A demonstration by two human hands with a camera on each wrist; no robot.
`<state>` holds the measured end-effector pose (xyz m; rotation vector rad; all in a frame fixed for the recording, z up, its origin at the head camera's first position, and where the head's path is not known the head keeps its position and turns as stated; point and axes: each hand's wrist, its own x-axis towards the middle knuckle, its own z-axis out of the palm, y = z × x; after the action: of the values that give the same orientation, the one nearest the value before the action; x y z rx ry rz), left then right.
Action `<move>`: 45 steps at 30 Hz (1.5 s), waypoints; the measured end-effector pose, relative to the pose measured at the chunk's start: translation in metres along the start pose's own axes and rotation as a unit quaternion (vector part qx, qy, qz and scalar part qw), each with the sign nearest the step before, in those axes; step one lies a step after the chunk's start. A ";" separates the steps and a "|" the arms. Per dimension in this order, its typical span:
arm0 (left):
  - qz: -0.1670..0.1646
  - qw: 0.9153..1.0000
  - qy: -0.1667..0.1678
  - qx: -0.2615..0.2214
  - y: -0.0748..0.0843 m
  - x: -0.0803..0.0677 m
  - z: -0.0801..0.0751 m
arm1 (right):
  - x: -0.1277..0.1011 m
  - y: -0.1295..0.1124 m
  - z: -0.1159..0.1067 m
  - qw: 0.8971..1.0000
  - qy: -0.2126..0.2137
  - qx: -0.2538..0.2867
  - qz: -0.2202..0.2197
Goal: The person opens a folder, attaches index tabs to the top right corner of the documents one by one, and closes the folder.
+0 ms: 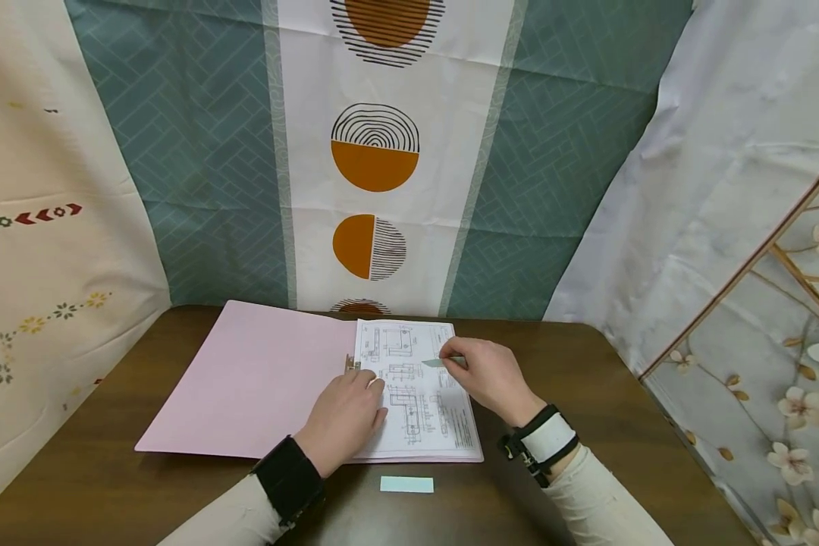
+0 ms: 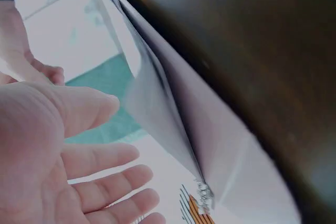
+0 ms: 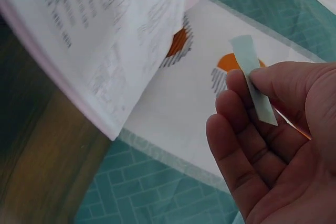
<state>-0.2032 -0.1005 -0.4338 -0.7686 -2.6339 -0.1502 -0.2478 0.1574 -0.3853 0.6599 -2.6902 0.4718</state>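
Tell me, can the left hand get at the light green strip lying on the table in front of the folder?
Probably yes. The strip lies alone on the bare table just in front of the folder. The left hand rests open on the drawing sheet, holding nothing, with nothing between them.

Your sheet of technical drawings (image 1: 416, 394) in the pink folder (image 1: 259, 379) carries print and line diagrams, all too small and blurred for you to read, no legible words, numbers or brands elsewhere.
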 end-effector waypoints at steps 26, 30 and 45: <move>-0.042 0.993 -0.109 -0.025 -0.010 0.002 0.006 | 0.054 0.086 0.043 0.994 0.038 -0.088 -0.044; -0.042 0.992 -0.114 -0.020 -0.010 0.002 0.007 | 0.060 0.094 0.050 0.993 0.035 -0.105 -0.049; -0.033 0.993 -0.109 -0.005 -0.010 0.003 0.007 | 0.082 0.102 0.066 0.986 0.026 -0.156 -0.060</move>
<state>-0.2138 -0.1060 -0.4388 -0.7406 -2.8684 -0.1037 -0.3824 0.1859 -0.4366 0.6989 -2.5763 0.0325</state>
